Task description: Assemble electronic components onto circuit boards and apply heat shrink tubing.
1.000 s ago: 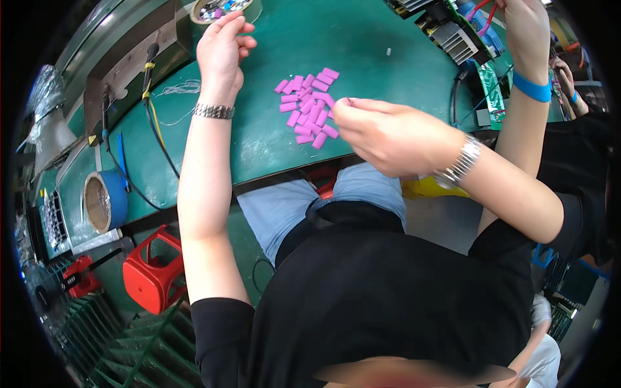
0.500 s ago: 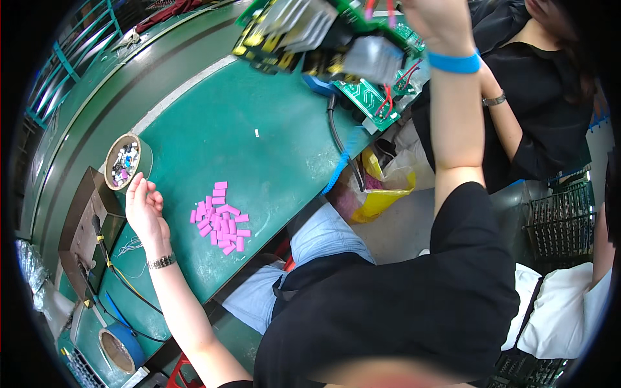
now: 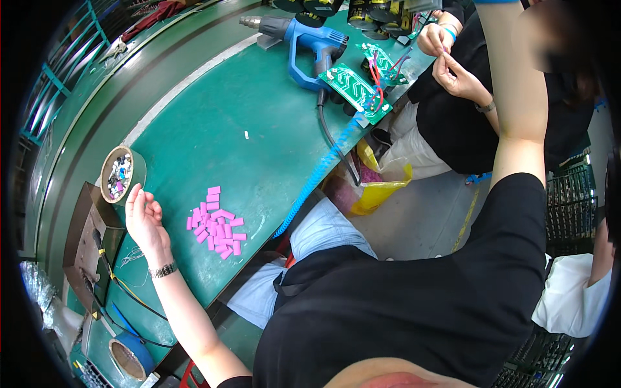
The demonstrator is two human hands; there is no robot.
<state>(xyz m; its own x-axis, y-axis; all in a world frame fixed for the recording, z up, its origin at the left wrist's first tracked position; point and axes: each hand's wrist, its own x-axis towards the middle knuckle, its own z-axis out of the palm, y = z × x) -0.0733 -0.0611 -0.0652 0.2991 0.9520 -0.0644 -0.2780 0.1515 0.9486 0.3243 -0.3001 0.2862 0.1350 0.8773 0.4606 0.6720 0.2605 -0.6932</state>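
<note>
My left hand (image 3: pixel 146 220) rests palm up at the table's left, fingers loosely curled and apart, holding nothing. Beside its fingertips stands a round tub (image 3: pixel 138 169) of small mixed parts. To its right lies a loose pile of pink rectangular pieces (image 3: pixel 215 227) on the green tabletop (image 3: pixel 194 139). My right forearm (image 3: pixel 519 90) stretches up past the upper edge, so that hand is out of sight. Near the far right of the table are a blue heat gun (image 3: pixel 314 44) and a green circuit board (image 3: pixel 356 90) with red wires.
Black cylindrical components (image 3: pixel 381 14) crowd the top edge. A co-worker's hands (image 3: pixel 446 61) pinch something tiny at the right. A coiled blue hose (image 3: pixel 314 178) crosses the table's near edge above a yellow bag (image 3: pixel 381 191). At left sit a metal box (image 3: pixel 84 239) with cables and a blue tape roll (image 3: pixel 132 355).
My right hand has gone up out of view, along with the board bearing heat sinks. The heat gun and the co-worker's hands are now uncovered. My left hand has barely moved.
</note>
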